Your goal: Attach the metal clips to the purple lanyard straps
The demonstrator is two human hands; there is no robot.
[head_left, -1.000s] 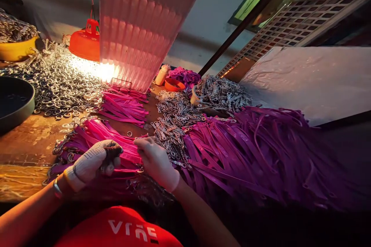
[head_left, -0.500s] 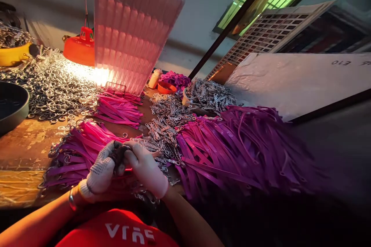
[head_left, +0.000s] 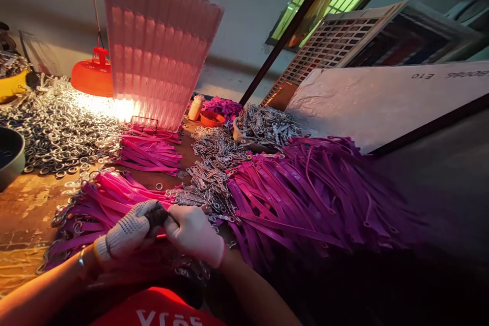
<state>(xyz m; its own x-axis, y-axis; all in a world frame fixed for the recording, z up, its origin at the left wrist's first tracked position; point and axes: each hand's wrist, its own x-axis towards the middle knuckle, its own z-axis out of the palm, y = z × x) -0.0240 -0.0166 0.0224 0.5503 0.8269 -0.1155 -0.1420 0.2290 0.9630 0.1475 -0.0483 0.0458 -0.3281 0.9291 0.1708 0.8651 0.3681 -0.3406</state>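
Note:
My left hand [head_left: 132,228], in a dotted white glove with dark fingertips, is closed in a pinch near the table's front edge. My right hand [head_left: 193,232], in a plain white glove, is closed beside it, the fingertips of both nearly meeting. What they pinch is too small and hidden to name; a bit of bright pink strap shows just below them. Pink straps with metal rings [head_left: 110,193] lie behind and left of my hands. Small metal clasps [head_left: 208,183] are heaped behind my right hand, and a large pile of purple straps [head_left: 305,188] spreads to the right.
Metal rings [head_left: 69,127] are heaped at the left under a lit red lamp [head_left: 91,76]. A translucent corrugated sheet [head_left: 156,51] stands mid-table. Behind are a small red bowl [head_left: 212,119] and a bottle [head_left: 196,107]. A dark bowl [head_left: 9,158] sits at the left edge.
The view has shifted, so the table items sit further left. Both hands stay close together and appear slightly lower; my right hand's fingers have curled in more.

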